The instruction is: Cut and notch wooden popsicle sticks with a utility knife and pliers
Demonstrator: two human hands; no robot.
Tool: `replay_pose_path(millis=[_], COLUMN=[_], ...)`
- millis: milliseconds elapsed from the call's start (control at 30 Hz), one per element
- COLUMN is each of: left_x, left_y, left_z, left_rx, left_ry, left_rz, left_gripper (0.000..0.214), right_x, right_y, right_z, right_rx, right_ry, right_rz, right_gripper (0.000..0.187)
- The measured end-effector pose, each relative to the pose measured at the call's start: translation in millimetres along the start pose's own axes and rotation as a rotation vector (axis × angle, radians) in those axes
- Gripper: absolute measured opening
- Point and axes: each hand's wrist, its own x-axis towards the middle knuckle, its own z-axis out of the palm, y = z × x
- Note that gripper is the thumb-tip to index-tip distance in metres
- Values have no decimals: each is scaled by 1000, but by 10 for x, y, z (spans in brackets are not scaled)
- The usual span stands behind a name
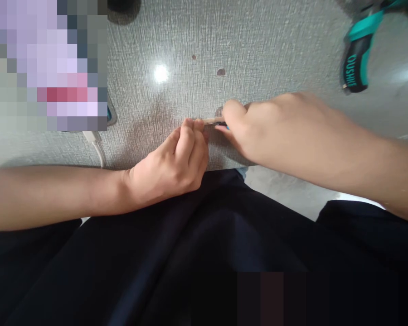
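Note:
My left hand [177, 160] is closed near the table's front edge, its fingertips pinching a thin, pale strip [209, 121]. My right hand [255, 120] is closed just to the right, wrapped round a small tool [221, 123] with a dark metal-looking tip and a bit of blue. Most of that tool is hidden inside the fist, so its kind cannot be made out. The pale strip spans the short gap between the hands and meets the tool's tip. Its far end is hidden under my left fingers.
A teal-and-black tool handle [358, 59] lies at the upper right. A white cable [97, 147] runs from a partly blurred device at the left. Something dark and round [124, 8] stands at the top edge. The grey textured table [177, 90] ends just before my lap.

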Motion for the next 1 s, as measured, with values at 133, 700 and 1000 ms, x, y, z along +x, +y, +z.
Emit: replay_pose_path(millis=[133,700,1000], left_x=[4,34,153], left_y=[-7,-38,-152], left_z=[-4,-43,-266], left_rx=[-17,125,312], left_ry=[-14,17,103], left_rz=[-4,68,255], left_gripper=[57,51,37], right_x=[12,257,369], right_y=[3,-393,-433], right_z=[3,-204,-269], right_rx=[-36,-512,-607], right_ry=[19,-438,-574], right_rz=[-66,171,136], right_gripper=[60,10,44])
